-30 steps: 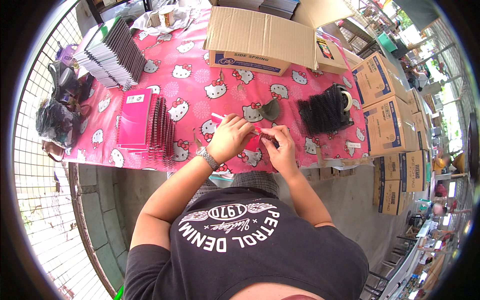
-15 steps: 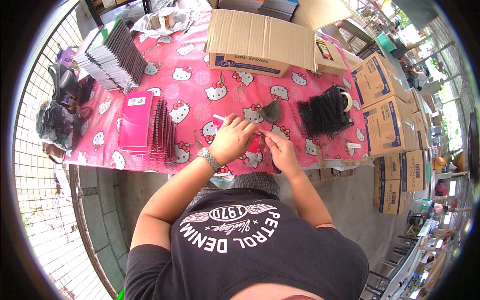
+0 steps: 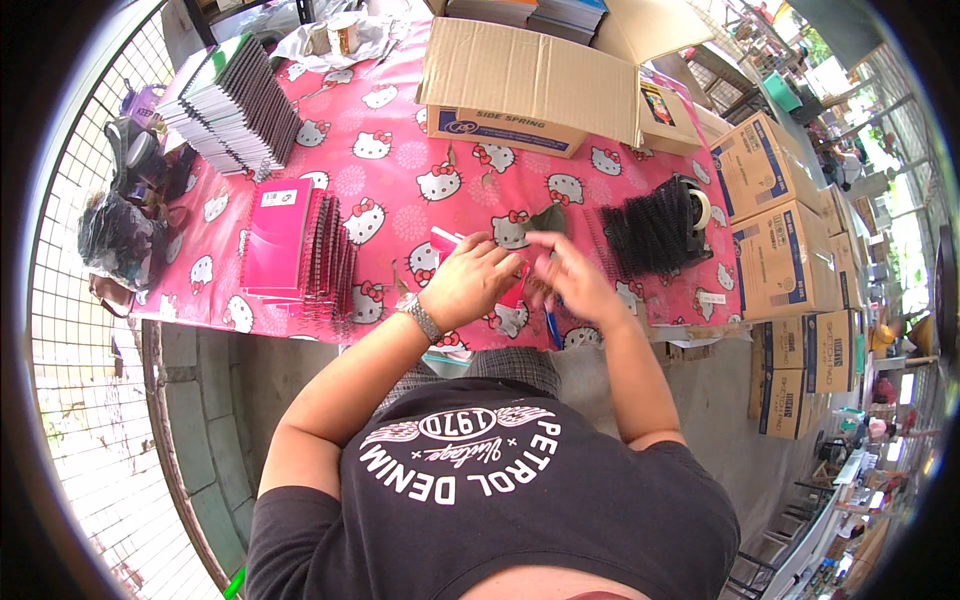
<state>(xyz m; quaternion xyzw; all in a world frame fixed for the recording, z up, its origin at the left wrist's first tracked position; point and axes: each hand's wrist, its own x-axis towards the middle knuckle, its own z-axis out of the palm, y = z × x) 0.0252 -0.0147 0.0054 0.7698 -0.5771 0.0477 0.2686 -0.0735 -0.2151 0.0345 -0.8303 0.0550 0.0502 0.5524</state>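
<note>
Left hand [image 3: 472,282], silver-banded watch [image 3: 418,316] at the wrist, lies palm down over a flat, bright pink piece with a white strip along its far end [image 3: 513,294]. This piece sits near the middle of the surface's near edge, most of it covered by the hand; its full outline cannot be made out. Left fingers close together, slightly bent; cannot tell whether they grip or only press. Right hand [image 3: 580,280] just beside, motion-blurred, fingers parted, the lower ones smeared; cannot tell if they pinch anything. It partly covers a dark grey-green, limp piece [image 3: 546,221]. A slim blue stick-like object [image 3: 553,328] shows below the right hand at the near edge, its upper end hard to see.

Surface [image 3: 405,215]: pink cover printed with white cat faces. Toward its left edge, a pile of glossy pink spiral notebooks [image 3: 277,240]; by the far left corner, a tall stack of white-paged, black-spiral notebooks [image 3: 235,108]. Right side: a tangled heap of black coils [image 3: 650,232] against a pale tape roll [image 3: 702,208]. Far edge: brown cardboard box [image 3: 530,80], flap spread.

Room: wire mesh [image 3: 75,330] at left, brown cartons [image 3: 783,262] stacked at right, background beyond them warped and indistinct.
</note>
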